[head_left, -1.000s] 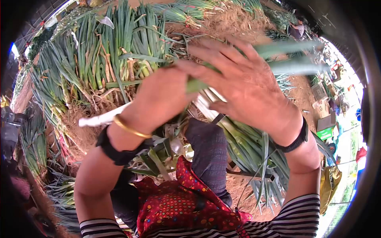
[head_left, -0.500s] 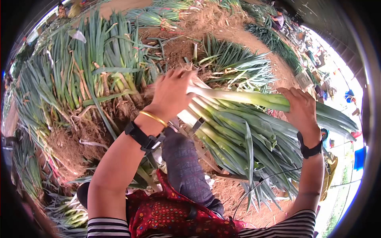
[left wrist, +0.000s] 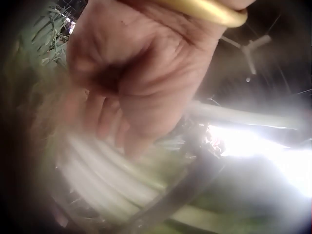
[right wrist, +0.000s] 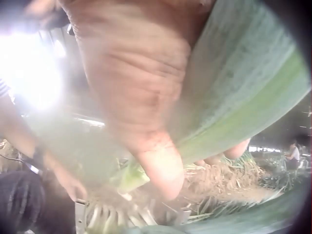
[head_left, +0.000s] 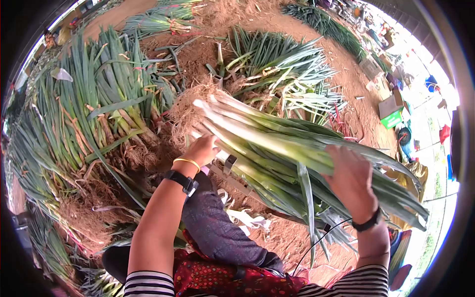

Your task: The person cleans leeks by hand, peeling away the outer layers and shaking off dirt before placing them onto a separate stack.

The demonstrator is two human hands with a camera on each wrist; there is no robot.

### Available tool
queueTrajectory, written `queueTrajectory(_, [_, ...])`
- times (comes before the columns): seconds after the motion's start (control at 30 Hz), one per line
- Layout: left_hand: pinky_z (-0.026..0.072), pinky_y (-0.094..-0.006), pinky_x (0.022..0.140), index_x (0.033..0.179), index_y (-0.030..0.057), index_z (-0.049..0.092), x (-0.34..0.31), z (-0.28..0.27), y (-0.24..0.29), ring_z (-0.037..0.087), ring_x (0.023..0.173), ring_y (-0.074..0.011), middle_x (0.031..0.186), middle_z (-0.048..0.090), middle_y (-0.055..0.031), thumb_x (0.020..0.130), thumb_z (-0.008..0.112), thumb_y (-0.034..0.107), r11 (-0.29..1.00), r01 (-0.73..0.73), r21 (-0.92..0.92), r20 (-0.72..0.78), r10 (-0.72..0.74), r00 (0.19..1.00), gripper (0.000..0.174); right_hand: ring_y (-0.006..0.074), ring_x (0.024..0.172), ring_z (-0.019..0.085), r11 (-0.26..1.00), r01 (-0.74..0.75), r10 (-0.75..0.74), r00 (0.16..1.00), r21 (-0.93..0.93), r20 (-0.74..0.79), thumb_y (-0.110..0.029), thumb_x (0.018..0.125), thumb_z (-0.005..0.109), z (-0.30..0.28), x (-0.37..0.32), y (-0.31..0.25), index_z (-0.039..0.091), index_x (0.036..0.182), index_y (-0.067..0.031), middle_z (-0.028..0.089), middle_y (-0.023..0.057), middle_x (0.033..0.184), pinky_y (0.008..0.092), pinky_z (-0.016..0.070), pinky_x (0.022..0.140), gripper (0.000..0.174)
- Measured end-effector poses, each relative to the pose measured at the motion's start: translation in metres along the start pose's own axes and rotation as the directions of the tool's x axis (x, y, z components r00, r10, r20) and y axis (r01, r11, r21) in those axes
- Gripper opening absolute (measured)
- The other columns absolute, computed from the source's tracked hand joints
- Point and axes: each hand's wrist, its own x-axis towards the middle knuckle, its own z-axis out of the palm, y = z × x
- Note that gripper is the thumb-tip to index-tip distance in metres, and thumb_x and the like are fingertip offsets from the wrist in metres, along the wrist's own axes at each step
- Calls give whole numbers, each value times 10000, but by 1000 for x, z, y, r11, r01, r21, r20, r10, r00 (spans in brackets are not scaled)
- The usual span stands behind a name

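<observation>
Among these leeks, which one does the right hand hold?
The thick leek on top: the right hand grips its green part, while the other leeks lie beneath or beside it.

Here we are in a roofed, earth-floored produce yard!
Reddish-brown bare soil point(head_left: 334, 57) stretches beyond the left hand point(head_left: 202, 151), leafy green onion bundles with shaggy brown roots point(head_left: 99, 89) crowd its left, and dark ribbed roofing point(head_left: 420, 24) arches beyond the right hand point(head_left: 351, 183).

No lettering, label, brand, number or sign can be read; on the green panel point(head_left: 391, 120) of a cardboard box point(head_left: 390, 104), pale marks cannot be made out
</observation>
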Motion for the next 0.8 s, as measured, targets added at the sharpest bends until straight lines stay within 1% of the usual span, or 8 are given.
queueTrajectory(0.13, [466, -406, 788, 1001, 2, 589, 24, 7, 17, 586, 843, -343, 870, 602, -211, 879, 500, 304, 997, 16, -76, 190, -1, 982, 338, 253, 866, 603, 1000, 27, -29, 993, 14, 117, -296, 643, 764, 38, 12, -21, 498, 1126, -140, 566, 76, 910, 385, 463, 694, 573])
queueTrajectory(0.2, [470, -398, 781, 978, 3, 596, 48, 61, -26, 588, 825, -350, 834, 605, -210, 893, 484, 329, 968, -240, 78, 96, 233, 968, 355, 271, 860, 604, 992, 41, -59, 988, 123, 145, -326, 659, 752, 48, 10, -25, 490, 1128, -134, 563, 78, 898, 389, 462, 677, 570])
queueTrajectory(0.23, [472, -386, 791, 1026, -5, 582, 35, 29, -5, 588, 891, -344, 971, 601, -232, 886, 511, 303, 918, -372, 140, 267, 326, 907, 345, 266, 858, 607, 987, 32, -60, 983, 159, 174, -314, 659, 750, 47, 10, -27, 490, 1126, -131, 567, 79, 901, 397, 466, 670, 565])
queueTrajectory(0.33, [467, -373, 816, 1099, -32, 545, 33, -4, 14, 573, 986, -327, 1171, 527, -245, 872, 545, 285, 994, -84, -71, 470, 107, 876, 389, 261, 860, 609, 964, 78, -113, 986, 253, 125, -305, 657, 749, 63, 8, -17, 492, 1129, -131, 574, 74, 888, 390, 470, 670, 565])
queueTrajectory(0.37, [437, -361, 890, 1180, -39, 491, 37, 3, 6, 528, 1085, -315, 1275, 454, -236, 856, 572, 277, 974, 160, -161, 444, -73, 893, 461, 250, 851, 609, 973, 96, -114, 991, 209, 76, -271, 642, 758, 63, 8, -11, 502, 1110, -128, 583, 65, 884, 382, 475, 680, 552])
queueTrajectory(0.4, [437, -361, 890, 1180, -39, 491, 38, 3, 2, 528, 1085, -315, 1275, 454, -236, 856, 572, 277, 973, 160, -165, 445, -71, 893, 461, 250, 851, 609, 974, 97, -115, 990, 206, 79, -271, 642, 758, 59, 9, -3, 502, 1110, -128, 583, 65, 884, 382, 475, 680, 552])
queueTrajectory(0.47, [375, -357, 984, 1232, -37, 446, 36, -8, 6, 467, 1171, -306, 1305, 428, -229, 853, 574, 276, 997, -76, -31, 188, 80, 979, 508, 253, 836, 607, 977, 116, -100, 990, 177, -101, -222, 617, 776, 46, 10, 12, 515, 1072, -135, 589, 45, 892, 384, 473, 688, 532])
queueTrajectory(0.8, [227, -374, 1088, 1356, 148, 349, 82, 19, -1, 288, 1309, -268, 1422, 293, -114, 833, 547, 414, 887, -276, 369, 295, 170, 940, 620, 219, 839, 608, 1000, -23, 23, 996, 4, 86, -231, 596, 792, 25, 35, 42, 503, 1047, -135, 584, 46, 900, 359, 469, 683, 545])
